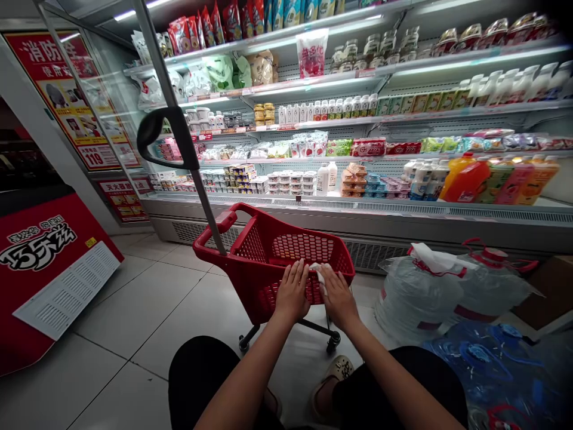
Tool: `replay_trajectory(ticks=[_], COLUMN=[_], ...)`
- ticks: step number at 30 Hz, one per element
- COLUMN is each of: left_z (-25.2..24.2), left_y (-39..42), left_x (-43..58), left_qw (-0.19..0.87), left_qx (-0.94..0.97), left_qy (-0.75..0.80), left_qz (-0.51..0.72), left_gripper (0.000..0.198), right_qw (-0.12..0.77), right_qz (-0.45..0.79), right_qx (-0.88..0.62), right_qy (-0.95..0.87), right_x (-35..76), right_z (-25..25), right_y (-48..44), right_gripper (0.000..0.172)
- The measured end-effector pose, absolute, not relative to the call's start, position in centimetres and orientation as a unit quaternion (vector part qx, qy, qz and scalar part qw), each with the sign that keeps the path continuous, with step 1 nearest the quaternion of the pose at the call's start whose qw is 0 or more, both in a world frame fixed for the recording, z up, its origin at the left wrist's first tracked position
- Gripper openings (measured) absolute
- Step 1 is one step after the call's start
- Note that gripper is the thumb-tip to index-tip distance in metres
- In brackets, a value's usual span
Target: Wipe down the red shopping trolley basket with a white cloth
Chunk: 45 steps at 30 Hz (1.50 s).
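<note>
A red wheeled shopping basket stands on the floor in front of my knees, its long metal pole rising to a black handle. My left hand lies on the near rim with its fingers stretched out flat against the red plastic. Just to its right, my right hand presses a crumpled white tissue to the same rim near the corner. Part of the tissue is hidden beneath those fingers. The two hands are close together, and the basket's interior shows mostly red mesh walls.
Behind the basket runs a lit refrigerated shelf full of drinks and yogurts. Plastic-wrapped water bottles with a white cloth or tissue on top, and blue bottles, crowd the right side. A red freezer cabinet stands left on the tiled floor.
</note>
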State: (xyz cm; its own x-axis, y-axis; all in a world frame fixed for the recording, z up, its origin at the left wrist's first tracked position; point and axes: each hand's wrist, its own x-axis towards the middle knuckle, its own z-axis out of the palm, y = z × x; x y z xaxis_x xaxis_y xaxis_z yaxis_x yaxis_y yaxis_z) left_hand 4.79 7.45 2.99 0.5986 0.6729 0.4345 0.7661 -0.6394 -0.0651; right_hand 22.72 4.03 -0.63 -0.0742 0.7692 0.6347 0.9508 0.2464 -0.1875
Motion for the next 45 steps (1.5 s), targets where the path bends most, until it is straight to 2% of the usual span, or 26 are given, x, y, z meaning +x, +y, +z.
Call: replay_trajectory(ticks=[4, 8, 17, 23, 28, 38, 45], left_z=[2.9, 3.1, 3.2, 2.8, 2.8, 2.8, 3.0], left_y=[7.1, 6.9, 6.5, 6.0, 5.8, 5.2, 4.9], left_x=[4.8, 4.6, 5.0, 5.3, 4.6, 4.2, 4.2], left_qw=[0.141, 0.126, 0.100, 0.100, 0.110, 0.120, 0.115], left_qx=[-0.880, -0.888, -0.895, -0.895, -0.890, -0.890, -0.889], left_qy=[-0.412, -0.401, -0.388, -0.380, -0.391, -0.387, -0.391], left_qz=[-0.187, -0.186, -0.194, -0.211, -0.209, -0.210, -0.206], left_gripper=[0.093, 0.097, 0.099, 0.106, 0.100, 0.103, 0.103], right_qw=[0.304, 0.286, 0.310, 0.326, 0.311, 0.319, 0.336], right_qz=[-0.151, -0.159, -0.120, -0.131, -0.138, -0.101, -0.111], right_qx=[-0.573, -0.565, -0.660, -0.611, -0.561, -0.655, -0.613], right_qy=[-0.746, -0.758, -0.674, -0.710, -0.755, -0.678, -0.706], right_x=[20.2, 22.6, 29.4, 24.5, 21.7, 30.9, 24.5], right_z=[0.1, -0.2, -2.1, -0.2, 0.8, -1.8, -0.4], right_y=[4.2, 3.3, 2.0, 3.0, 2.9, 2.1, 2.4], right_gripper=[0.061, 0.063, 0.057, 0.056, 0.057, 0.056, 0.055])
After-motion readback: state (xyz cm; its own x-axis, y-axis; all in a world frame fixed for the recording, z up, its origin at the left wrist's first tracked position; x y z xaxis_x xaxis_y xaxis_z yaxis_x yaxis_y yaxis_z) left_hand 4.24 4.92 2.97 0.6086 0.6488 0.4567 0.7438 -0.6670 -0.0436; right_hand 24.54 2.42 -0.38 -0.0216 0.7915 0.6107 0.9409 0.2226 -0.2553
